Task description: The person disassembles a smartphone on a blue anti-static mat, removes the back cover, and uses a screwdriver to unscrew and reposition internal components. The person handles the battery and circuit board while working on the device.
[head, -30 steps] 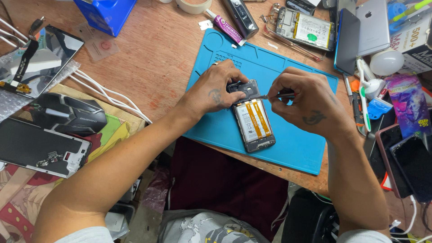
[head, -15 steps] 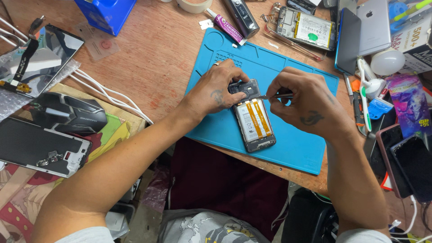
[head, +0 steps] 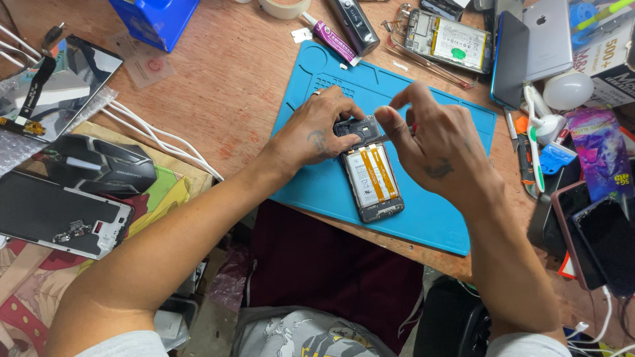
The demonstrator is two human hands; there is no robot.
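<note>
An opened phone (head: 374,175) lies back-up on a blue work mat (head: 430,218), showing its white battery and two orange ribbon cables. My left hand (head: 317,132) rests on the mat and presses its fingertips on the phone's dark upper end. My right hand (head: 436,145) hovers over the phone's upper right corner, thumb and fingers pinched on a thin tool that is mostly hidden; only a small tip shows by the phone's top edge.
Around the mat on the wooden bench are a purple glue tube (head: 334,39), another opened phone (head: 450,43), a silver phone (head: 549,33), a blue box (head: 155,20), a black mouse (head: 99,165), a detached screen panel (head: 59,225), white cables (head: 159,139) and several phones at right (head: 602,238).
My right hand has lifted and turned, its fingers now raised higher over the phone's top. The left hand and the phone stay where they were.
</note>
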